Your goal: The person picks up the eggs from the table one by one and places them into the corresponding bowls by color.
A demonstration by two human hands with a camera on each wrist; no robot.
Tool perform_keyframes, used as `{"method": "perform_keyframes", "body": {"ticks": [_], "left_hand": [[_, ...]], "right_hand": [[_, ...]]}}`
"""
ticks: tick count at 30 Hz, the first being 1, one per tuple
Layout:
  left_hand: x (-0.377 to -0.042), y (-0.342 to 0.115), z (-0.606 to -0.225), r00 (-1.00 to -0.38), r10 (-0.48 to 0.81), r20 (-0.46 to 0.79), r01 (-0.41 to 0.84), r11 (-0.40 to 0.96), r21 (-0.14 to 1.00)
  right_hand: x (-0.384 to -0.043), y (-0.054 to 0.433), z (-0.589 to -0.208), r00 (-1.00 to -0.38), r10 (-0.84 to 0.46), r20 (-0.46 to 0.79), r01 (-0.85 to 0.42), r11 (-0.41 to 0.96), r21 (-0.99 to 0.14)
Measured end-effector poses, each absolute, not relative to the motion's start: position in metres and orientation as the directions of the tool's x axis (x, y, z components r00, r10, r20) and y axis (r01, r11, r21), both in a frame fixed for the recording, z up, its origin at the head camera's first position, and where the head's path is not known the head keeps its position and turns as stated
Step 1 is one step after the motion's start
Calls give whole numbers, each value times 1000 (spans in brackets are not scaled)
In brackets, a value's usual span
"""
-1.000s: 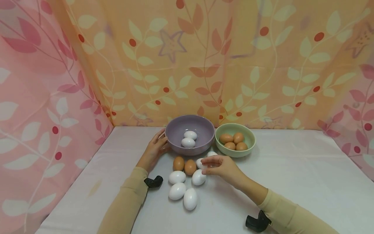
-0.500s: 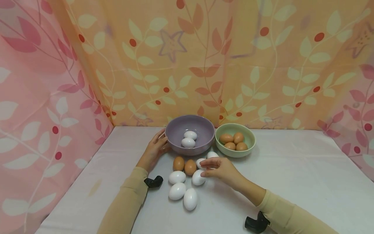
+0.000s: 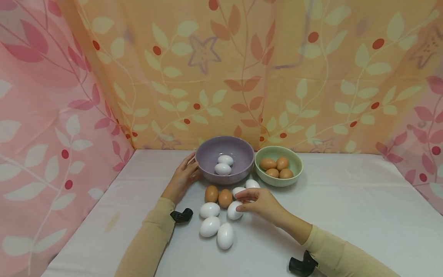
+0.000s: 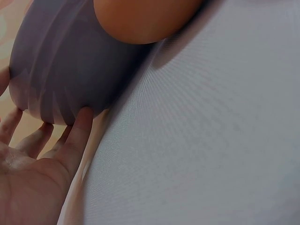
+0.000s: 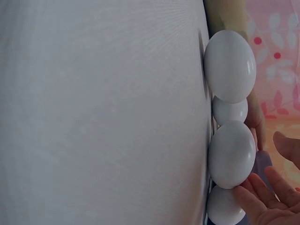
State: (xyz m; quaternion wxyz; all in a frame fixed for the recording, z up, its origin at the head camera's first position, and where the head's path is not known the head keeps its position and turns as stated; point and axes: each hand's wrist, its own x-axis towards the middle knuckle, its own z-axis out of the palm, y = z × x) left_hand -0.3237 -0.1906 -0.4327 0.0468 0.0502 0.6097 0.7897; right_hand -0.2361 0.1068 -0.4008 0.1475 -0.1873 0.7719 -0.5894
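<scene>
In the head view my left hand (image 3: 184, 175) rests its fingertips against the left side of the purple bowl (image 3: 225, 179), which contains two white eggs (image 3: 223, 169). The left wrist view has those fingers (image 4: 80, 129) on the bowl's outer wall. My right hand (image 3: 264, 206) is over the right side of a group of loose eggs, thumb and fingers apart with nothing between them. Its thumb overlaps a white egg (image 3: 234, 211). In the right wrist view the fingertips (image 5: 243, 194) are right at a white egg (image 5: 232, 154).
Two brown eggs (image 3: 211, 194) and several white eggs (image 3: 209, 226) lie on the white-covered table (image 3: 353, 200). Beside the purple bowl stands a green bowl (image 3: 275, 182) with several brown eggs (image 3: 268, 164) in it. A patterned curtain (image 3: 242, 77) hangs behind.
My right hand has moved slightly down and left among the white eggs, uncovering more of the one by the green bowl. My left hand has stayed at the purple bowl.
</scene>
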Motion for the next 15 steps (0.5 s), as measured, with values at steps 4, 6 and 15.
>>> {"method": "perform_keyframes", "body": {"ticks": [4, 6, 15], "left_hand": [[-324, -190, -433, -991, 131, 21, -12, -253, 967], [-324, -190, -433, -991, 131, 22, -12, -252, 968], [-324, -191, -433, -991, 135, 20, -15, -249, 968]], "right_hand": [[-237, 108, -403, -883, -468, 9, -143, 251, -957], [-237, 108, -403, -882, -470, 10, -152, 264, -953], [-235, 108, -403, -891, -454, -22, -148, 335, -931]]}}
